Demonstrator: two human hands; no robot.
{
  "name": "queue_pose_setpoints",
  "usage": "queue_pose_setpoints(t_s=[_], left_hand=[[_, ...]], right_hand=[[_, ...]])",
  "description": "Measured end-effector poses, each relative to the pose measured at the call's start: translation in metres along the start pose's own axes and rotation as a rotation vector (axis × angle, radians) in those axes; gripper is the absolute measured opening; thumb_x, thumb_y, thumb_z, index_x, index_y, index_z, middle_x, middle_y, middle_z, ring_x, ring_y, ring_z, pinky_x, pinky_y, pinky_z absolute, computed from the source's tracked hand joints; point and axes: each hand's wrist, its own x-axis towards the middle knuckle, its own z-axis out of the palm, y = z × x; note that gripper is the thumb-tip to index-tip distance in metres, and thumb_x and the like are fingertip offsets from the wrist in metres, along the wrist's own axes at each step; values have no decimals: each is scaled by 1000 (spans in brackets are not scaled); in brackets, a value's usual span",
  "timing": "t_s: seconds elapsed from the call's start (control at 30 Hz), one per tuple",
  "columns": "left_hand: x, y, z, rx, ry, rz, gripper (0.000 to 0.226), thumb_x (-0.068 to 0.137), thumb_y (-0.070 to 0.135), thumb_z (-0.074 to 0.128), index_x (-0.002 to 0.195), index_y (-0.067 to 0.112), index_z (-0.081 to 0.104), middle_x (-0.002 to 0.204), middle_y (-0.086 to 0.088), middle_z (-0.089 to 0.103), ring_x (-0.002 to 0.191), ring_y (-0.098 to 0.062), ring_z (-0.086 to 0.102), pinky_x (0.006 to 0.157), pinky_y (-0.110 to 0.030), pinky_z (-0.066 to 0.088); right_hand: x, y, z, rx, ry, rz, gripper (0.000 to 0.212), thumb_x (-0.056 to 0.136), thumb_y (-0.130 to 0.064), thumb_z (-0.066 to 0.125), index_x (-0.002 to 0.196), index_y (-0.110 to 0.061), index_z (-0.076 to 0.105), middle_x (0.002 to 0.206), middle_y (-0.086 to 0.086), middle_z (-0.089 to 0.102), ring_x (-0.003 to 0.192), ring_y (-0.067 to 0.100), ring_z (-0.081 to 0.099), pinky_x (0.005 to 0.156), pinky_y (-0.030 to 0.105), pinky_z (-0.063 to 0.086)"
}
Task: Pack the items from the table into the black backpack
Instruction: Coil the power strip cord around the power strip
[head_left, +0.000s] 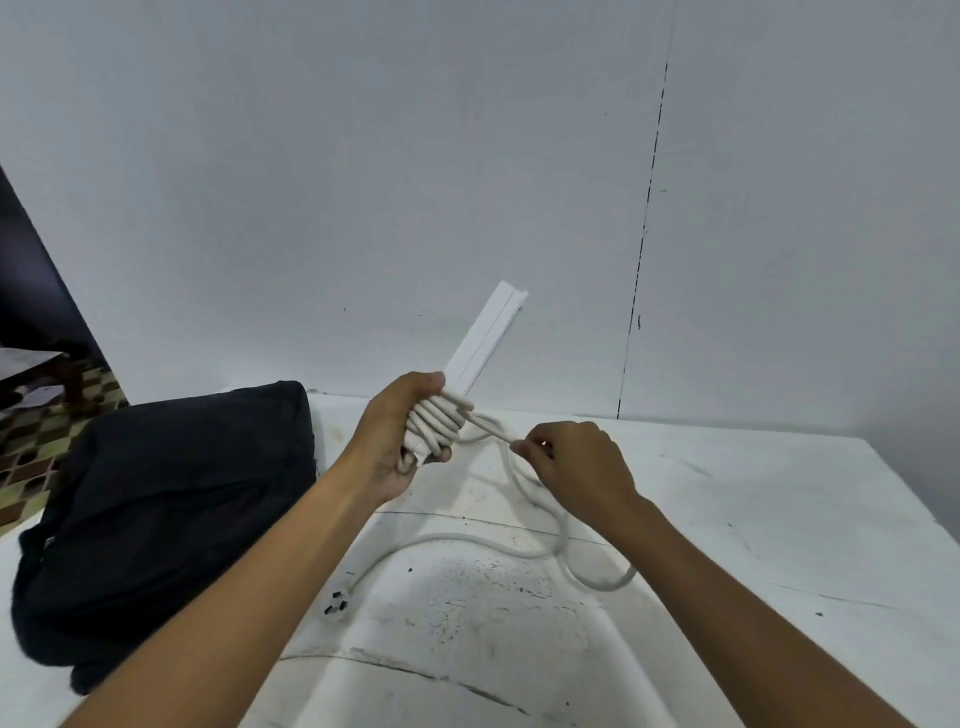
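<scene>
Behind a scuffed white table (727, 519) we are facing a plain grey wall (467, 156). Our left hand (395, 441) is gripping a long white plastic power strip (485, 338), tilted up and away above the table, with coils of its thick white cord (519, 551) wound round it. Our right hand (571, 462) is pinching the cord just beside the coils; the rest is trailing across the table to a plug (335, 603). At the left, a soft black fabric backpack (156, 519) is lying on the table.
</scene>
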Motion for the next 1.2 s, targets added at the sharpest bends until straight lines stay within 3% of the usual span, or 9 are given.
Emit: queue_pose_setpoints(t_s=[0.1,0.2,0.3,0.4,0.6,0.73,0.87,1.0,1.2], left_hand=[[5,-4,-5,66,55,-27,36,88,22,53,58,11,70,63,-11,60,48,-18,50,48,-24,41],[10,-2,-11,152,125,51,7,82,13,62,78,7,63,67,-13,54,48,-21,48,48,-26,41],[18,-1,-25,307,179,119,23,71,13,75,93,10,68,71,-8,65,60,-20,59,54,-29,47],[19,-4,-33,467,232,154,32,67,6,78,96,15,69,67,-3,69,58,-16,61,51,-26,51],[25,-20,-50,988,195,384,56,58,33,79,111,22,65,98,6,63,80,-19,63,61,-39,57],[21,-25,-51,1227,35,496,63,58,45,72,116,19,66,108,9,61,97,-11,57,85,-34,50],[13,-28,-38,1351,-188,580,63,61,53,68,116,23,62,105,14,56,93,-8,54,81,-35,50],[-5,-20,-20,1307,-368,588,64,62,50,76,118,34,48,103,26,49,94,3,50,79,-18,44],[-32,-25,-10,941,-276,541,122,40,56,89,131,60,8,110,12,54,105,-9,55,91,-34,47]], right_hand=[[-6,-4,2,-83,-57,-14,28,95,-38,51,84,-19,69,53,-8,45,60,20,47,52,27,32],[-8,-3,1,65,-157,31,20,93,-23,53,101,-17,70,56,-14,41,54,11,45,48,19,29],[-16,-11,-9,327,-308,133,29,92,-13,53,120,-16,63,64,-7,52,46,3,48,47,14,36],[-30,-22,-21,537,-431,225,19,92,-11,57,109,-9,63,60,4,60,40,11,49,44,21,40],[-48,-38,-45,427,-641,104,22,89,-17,64,109,-25,65,49,-11,56,53,5,55,51,17,37],[-37,-44,-69,274,-435,-50,16,90,-16,59,88,-28,70,49,-14,53,44,1,43,51,19,35],[-14,-59,-85,175,-235,-275,13,88,-19,64,91,-22,76,70,-14,69,54,-1,52,56,10,34],[17,-60,-86,130,-93,-437,9,84,-20,71,90,-18,77,67,-29,54,63,-8,53,61,7,32],[43,-57,-85,411,-48,-369,11,69,-19,83,70,-14,73,63,8,67,58,25,56,56,32,42]])
